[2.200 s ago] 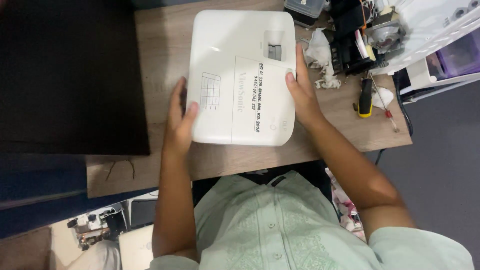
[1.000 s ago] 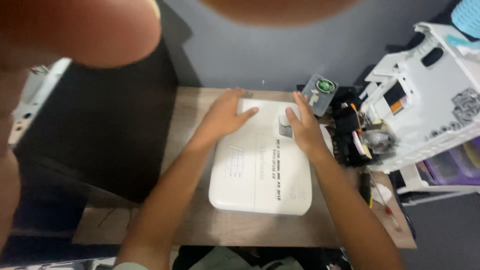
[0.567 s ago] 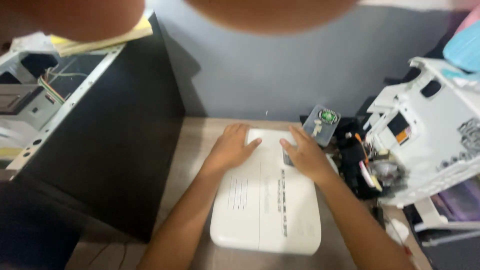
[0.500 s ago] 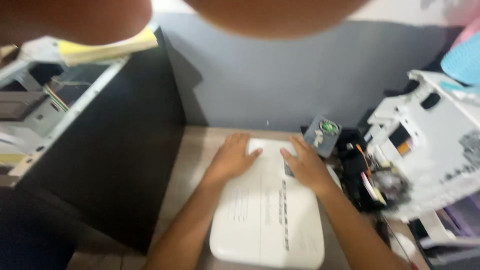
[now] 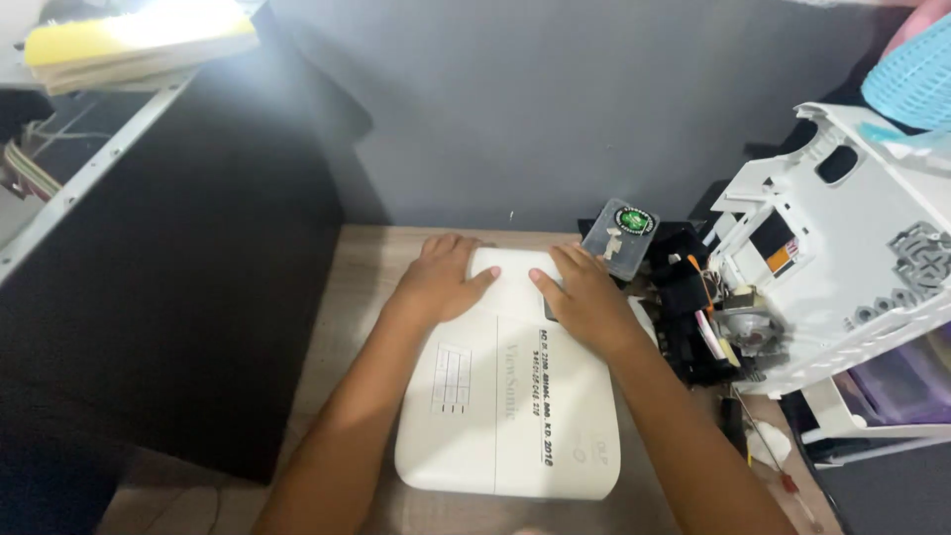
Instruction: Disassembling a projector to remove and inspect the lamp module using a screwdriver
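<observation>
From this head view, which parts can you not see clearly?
- Far end of the white projector: covered by the left hand and right hand.
- Open white casing: cut off by the right edge.
- Small black parts beside it: too cluttered to identify.

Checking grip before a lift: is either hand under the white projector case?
No, both the left hand and right hand lie flat on top of the white case.
</observation>
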